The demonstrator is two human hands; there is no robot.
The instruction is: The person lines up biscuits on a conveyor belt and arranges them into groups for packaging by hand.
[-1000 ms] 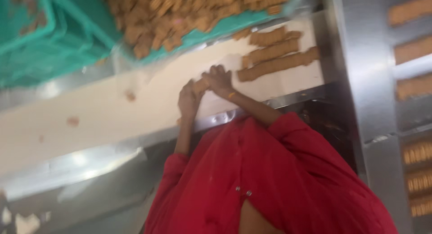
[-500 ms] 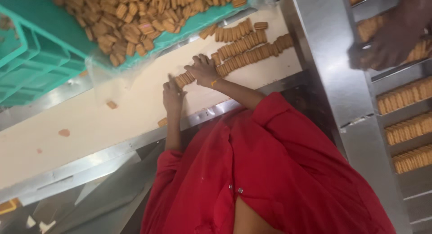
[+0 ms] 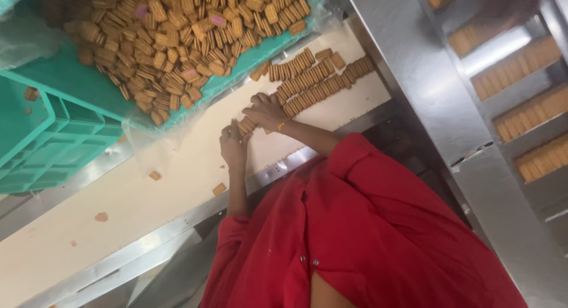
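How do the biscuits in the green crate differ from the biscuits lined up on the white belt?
The biscuits in the green crate lie in a loose heap at all angles; the rows on the white belt stand on edge, packed face to face. A few crate biscuits show pink, none in the rows. The left hand and right hand press a short stack near the rows; neither touches the heap. Both are tan biscuits.

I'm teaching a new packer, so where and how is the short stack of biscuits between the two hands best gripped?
Judging by its pose, grip the short stack of biscuits at its two end faces, one hand from each side along the row. The left hand and right hand already bracket it so; the biscuits stand on edge, and end pressure probably keeps them together.
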